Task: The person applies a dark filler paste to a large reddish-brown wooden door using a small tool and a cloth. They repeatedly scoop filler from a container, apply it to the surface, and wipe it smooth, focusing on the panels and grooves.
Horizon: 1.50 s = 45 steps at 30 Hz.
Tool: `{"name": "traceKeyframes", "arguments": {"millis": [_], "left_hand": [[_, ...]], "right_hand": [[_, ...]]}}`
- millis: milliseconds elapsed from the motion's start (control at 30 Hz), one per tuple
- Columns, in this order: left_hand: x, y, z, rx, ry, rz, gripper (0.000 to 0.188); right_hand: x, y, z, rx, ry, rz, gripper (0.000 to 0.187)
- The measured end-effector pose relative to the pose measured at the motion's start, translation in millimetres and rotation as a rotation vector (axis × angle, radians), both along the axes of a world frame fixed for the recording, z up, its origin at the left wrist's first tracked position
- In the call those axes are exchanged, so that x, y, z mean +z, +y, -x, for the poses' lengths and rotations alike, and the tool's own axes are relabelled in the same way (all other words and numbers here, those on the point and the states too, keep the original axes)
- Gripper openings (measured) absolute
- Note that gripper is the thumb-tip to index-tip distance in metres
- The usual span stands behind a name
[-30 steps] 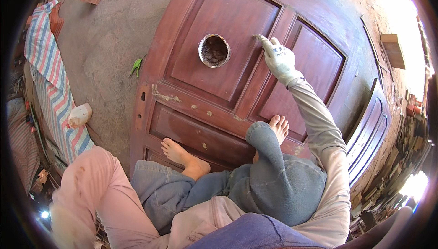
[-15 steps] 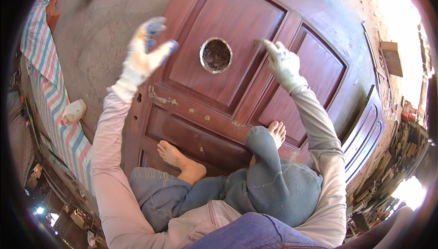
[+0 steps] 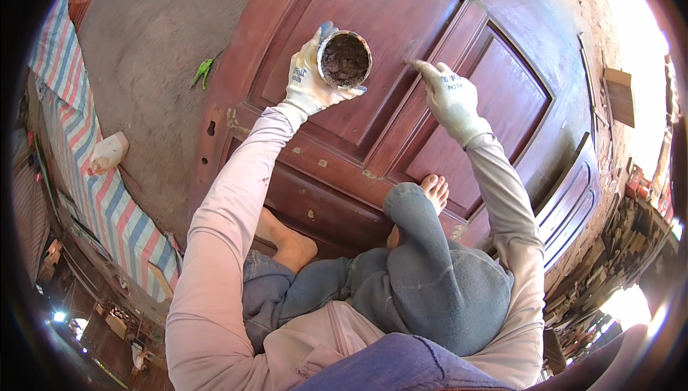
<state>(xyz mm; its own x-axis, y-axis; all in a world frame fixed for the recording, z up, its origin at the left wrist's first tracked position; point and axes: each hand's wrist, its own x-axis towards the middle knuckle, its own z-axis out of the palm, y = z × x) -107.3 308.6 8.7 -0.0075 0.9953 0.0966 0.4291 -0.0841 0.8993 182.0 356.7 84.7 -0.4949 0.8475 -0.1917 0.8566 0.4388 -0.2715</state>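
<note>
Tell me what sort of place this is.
Probably a woodworking workshop: a panelled door lies underfoot, a smaller panelled piece is off to the right, and wood scraps are heaped near it.

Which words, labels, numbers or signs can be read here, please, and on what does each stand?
Left gloved hand: dark print, partly legible, on its back; not copied out here.
Right gloved hand: dark print, partly legible, on its back; likewise not copied.
Elsewhere, I can make out no lettering.

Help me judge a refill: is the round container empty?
Not empty: dark brown paste shows inside the round container. How deep it goes, I cannot tell from this view.
</note>
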Motion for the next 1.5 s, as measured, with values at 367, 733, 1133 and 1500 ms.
{"name": "traceKeyframes", "arguments": {"millis": [367,733,1133,1500], "left_hand": [[34.9,7.0,-34.5,-0.049,0.474,-0.242,0.103],[29.1,11.4,-39.5,-0.038,0.442,-0.233,0.096],[35.4,15.4,-45.4,-0.070,0.638,-0.254,0.099],[50.8,20.3,-57.8,0.046,0.667,-0.168,0.103]], "right_hand": [[64.8,-40.7,39.6,0.027,0.346,-0.007,0.020],[20.0,-5.8,66.5,0.130,0.279,-0.064,0.010],[33.0,-10.0,66.2,0.278,0.083,-0.040,0.020],[38.0,20.6,10.5,0.006,0.861,0.415,0.027]]}}
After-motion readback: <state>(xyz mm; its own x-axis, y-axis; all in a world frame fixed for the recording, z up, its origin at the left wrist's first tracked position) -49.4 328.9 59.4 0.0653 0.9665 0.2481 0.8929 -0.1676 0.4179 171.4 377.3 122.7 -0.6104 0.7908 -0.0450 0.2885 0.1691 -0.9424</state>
